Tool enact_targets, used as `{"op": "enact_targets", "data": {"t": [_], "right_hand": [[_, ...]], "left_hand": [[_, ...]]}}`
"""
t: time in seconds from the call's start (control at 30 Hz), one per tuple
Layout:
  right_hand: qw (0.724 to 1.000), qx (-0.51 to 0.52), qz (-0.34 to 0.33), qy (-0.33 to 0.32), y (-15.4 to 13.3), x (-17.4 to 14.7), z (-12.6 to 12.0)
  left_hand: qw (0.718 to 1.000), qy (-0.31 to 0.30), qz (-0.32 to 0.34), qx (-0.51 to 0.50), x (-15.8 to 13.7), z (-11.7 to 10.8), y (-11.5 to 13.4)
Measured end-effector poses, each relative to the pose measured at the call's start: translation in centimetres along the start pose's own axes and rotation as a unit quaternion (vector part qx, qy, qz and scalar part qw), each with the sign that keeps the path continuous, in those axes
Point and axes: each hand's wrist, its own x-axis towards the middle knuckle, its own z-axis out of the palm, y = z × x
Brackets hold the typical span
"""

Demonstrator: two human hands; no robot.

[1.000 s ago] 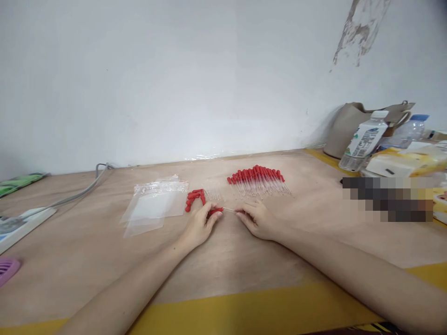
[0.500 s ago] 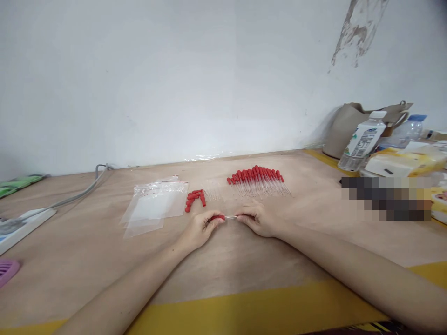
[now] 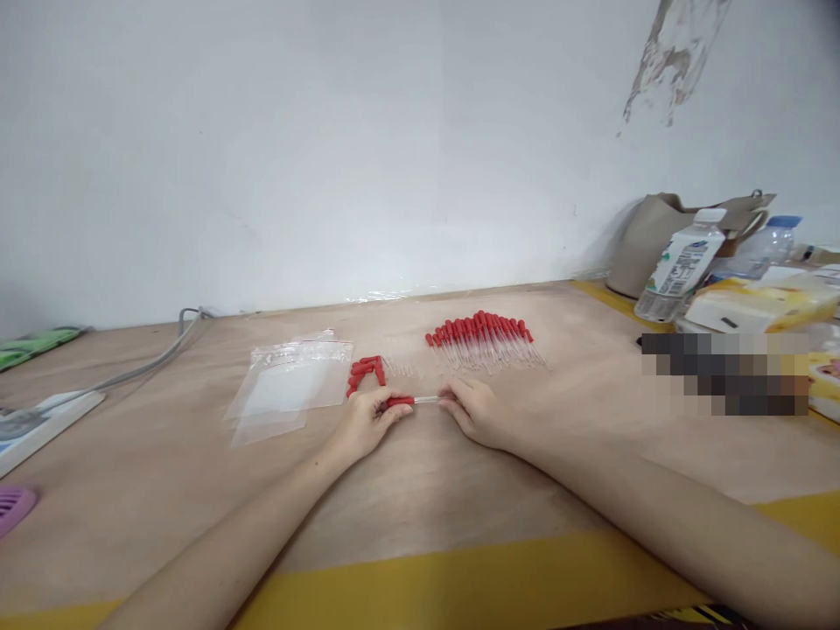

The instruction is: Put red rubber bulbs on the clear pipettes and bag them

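Over the near middle of the table, a dropper point(image 3: 402, 401) with a red rubber bulb and a clear thin tube lies level between my hands. My left hand point(image 3: 367, 422) has thumb and fingers closed about the red bulb. The clear tube's other end is pinched in my right hand point(image 3: 473, 409), whose fingertips hide its tip. Just beyond my left hand lie several loose red bulbs point(image 3: 365, 367), with several clear tubes point(image 3: 399, 357) beside them. Farther right, many red-bulbed droppers point(image 3: 484, 337) rest side by side in a fanned row.
Clear zip bags point(image 3: 289, 385) overlap left of the loose bulbs. A power strip point(image 3: 49, 429) with a grey cable point(image 3: 141, 372) is at the far left, near a purple plastic item point(image 3: 14, 509). At right stand a bottle point(image 3: 682, 267) and a beige bag point(image 3: 647, 241).
Both hands have shifted slightly left with the dropper. More of the red bulb now shows between my left fingers.
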Motion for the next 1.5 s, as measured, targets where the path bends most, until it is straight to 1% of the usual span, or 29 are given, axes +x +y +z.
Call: {"op": "enact_targets", "data": {"t": [0.1, 0.3, 0.5, 0.67, 0.8, 0.97, 1.03, 1.1, 1.17, 1.2, 1.27, 1.33, 1.4, 1.43, 1.5], "right_hand": [[1.000, 0.011, -0.022, -0.012, 0.3, -0.1, -0.2], [0.999, 0.016, -0.043, -0.006, 0.3, -0.2, -0.4], [1.000, 0.019, -0.004, -0.022, -0.2, 0.0, 0.1], [0.999, 0.018, -0.003, -0.040, -0.5, 0.2, 0.3], [0.998, 0.009, 0.008, -0.058, -0.6, 0.3, 0.3], [0.996, -0.004, 0.030, -0.079, -0.8, 0.7, 0.2], [0.995, -0.014, 0.042, -0.087, -1.1, 0.9, 0.0], [0.993, -0.029, 0.055, -0.096, -1.7, 1.1, -0.5], [0.991, -0.042, 0.078, -0.103, -2.1, 1.2, -1.2], [0.988, -0.038, 0.099, -0.111, -2.2, 1.3, -1.7], [0.976, 0.007, 0.169, -0.139, -1.9, 1.9, -2.6], [0.951, 0.085, 0.253, -0.158, -0.9, 2.9, -3.2], [0.934, 0.111, 0.317, -0.123, 0.4, 4.4, -3.4], [0.932, 0.097, 0.338, -0.089, 1.1, 5.2, -3.3], [0.934, 0.023, 0.355, -0.034, 2.3, 6.8, -2.6]], "left_hand": [[1.000, -0.005, -0.003, -0.020, -0.2, 0.3, -0.3], [0.995, -0.025, -0.039, -0.087, -0.4, 0.8, 0.4], [0.987, -0.021, -0.068, -0.146, -0.3, 0.6, 0.8], [0.989, -0.039, -0.054, -0.135, -0.3, 0.4, 1.0], [0.993, -0.043, -0.035, -0.106, -0.5, 0.4, 0.8], [0.995, -0.021, -0.025, -0.090, -0.1, 0.6, -0.2], [0.997, -0.009, -0.003, -0.074, 0.2, 0.4, -0.4], [0.999, -0.010, 0.035, -0.036, 0.4, 0.2, -0.3], [0.998, -0.008, 0.061, 0.008, 0.4, -0.1, 0.0], [0.998, 0.002, 0.062, 0.027, 0.4, -0.2, 0.1], [0.997, 0.026, 0.046, 0.056, 0.3, -0.3, 0.1], [0.996, 0.031, 0.031, 0.073, 0.2, -0.4, 0.0], [0.996, 0.012, 0.028, 0.084, 0.2, -0.4, -0.1], [0.996, 0.003, 0.028, 0.088, 0.2, -0.4, -0.1], [0.995, -0.005, 0.025, 0.094, 0.2, -0.4, 0.0]]}}
